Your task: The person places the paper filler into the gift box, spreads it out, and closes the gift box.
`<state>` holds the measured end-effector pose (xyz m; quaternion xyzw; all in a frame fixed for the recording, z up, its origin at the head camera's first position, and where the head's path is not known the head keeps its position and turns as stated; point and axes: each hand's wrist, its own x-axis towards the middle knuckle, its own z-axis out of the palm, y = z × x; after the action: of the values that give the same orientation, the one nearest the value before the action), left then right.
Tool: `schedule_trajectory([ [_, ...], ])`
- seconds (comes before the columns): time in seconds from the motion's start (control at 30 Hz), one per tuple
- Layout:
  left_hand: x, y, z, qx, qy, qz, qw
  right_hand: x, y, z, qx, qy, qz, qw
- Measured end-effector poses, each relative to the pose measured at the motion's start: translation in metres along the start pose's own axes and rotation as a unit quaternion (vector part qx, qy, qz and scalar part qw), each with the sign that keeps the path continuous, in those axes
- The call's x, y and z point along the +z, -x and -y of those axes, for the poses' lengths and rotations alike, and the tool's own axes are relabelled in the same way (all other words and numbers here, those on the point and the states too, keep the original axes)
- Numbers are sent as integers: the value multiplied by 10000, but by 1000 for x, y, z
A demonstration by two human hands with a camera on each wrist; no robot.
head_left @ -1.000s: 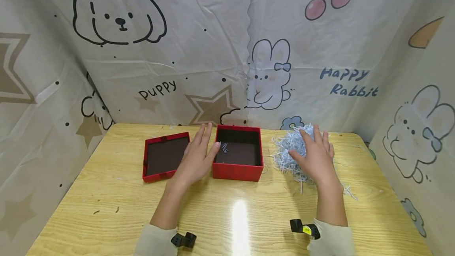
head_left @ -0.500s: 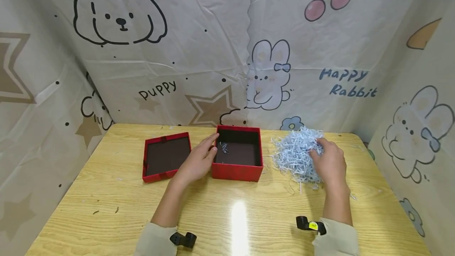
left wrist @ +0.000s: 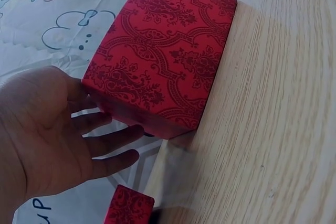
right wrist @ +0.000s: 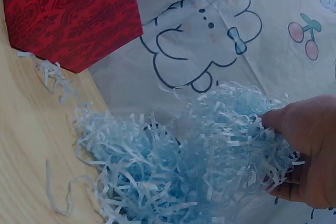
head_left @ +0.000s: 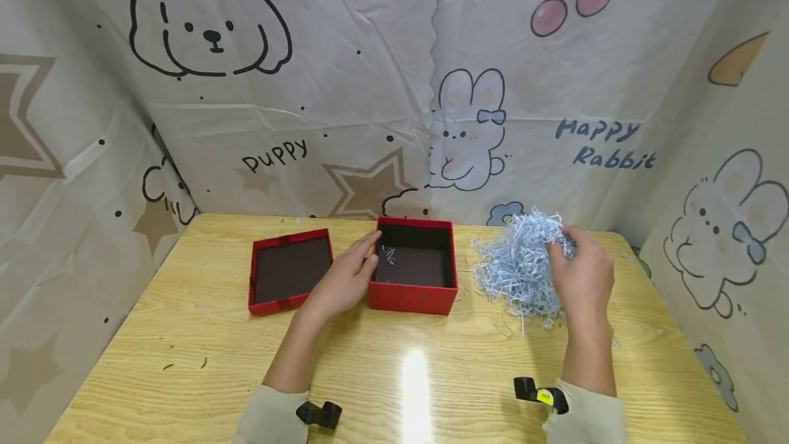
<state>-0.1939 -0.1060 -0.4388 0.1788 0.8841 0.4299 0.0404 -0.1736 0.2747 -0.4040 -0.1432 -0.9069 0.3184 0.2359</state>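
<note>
My left hand [head_left: 348, 278] rests against the left side of a red patterned box [head_left: 411, 299], its fingers fairly straight, as the left wrist view also shows. The box stands upright with its dark inside facing up, and a few pale blue shreds [head_left: 388, 255] lie in it. On the right, my right hand [head_left: 582, 279] pinches a tuft of light blue shredded paper [head_left: 518, 262] at the right side of the pile. In the right wrist view, the thumb and fingers [right wrist: 275, 120] hold the raised part of that shredded paper [right wrist: 231, 145].
A shallow red lid [head_left: 290, 271] with a dark inside lies to the left of my left hand. Small dark bits are scattered on the wooden table [head_left: 345, 375]. Behind the table hangs a printed cloth [head_left: 364, 122].
My right hand has come down on the right side of the shredded paper, gripped some and lifted it slightly. My left hand has settled against the box, its fingers lower than before.
</note>
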Motion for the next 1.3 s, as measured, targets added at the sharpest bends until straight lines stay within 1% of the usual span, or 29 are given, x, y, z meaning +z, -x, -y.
schedule_trajectory([
  [0.2,-2,1,0,-10,-48,21,10000,-7,3,11,-247,-291,-528,9979],
  [0.4,-4,1,2,-9,-77,41,10000,-9,3,20,-557,-556,-973,9921],
  [0.57,-3,1,3,-23,-127,104,9999,-18,7,33,-642,-845,-1243,9866],
  [0.67,-3,1,4,-35,-131,95,9999,-26,10,42,-704,-923,-1397,9834],
  [0.87,-2,0,3,8,-72,105,9999,-41,14,58,-786,-1023,-1579,9790],
  [0.97,-2,-2,1,0,-62,147,9999,-46,13,65,-797,-1002,-1603,9787],
  [1.1,-2,-2,1,-12,-66,119,9999,-49,12,78,-873,-1036,-1580,9781],
  [1.17,-3,-1,1,-3,-64,117,9999,-51,10,86,-960,-1095,-1588,9765],
  [1.3,-2,1,2,-6,-45,134,9999,-55,7,104,-1211,-1366,-1583,9704],
])
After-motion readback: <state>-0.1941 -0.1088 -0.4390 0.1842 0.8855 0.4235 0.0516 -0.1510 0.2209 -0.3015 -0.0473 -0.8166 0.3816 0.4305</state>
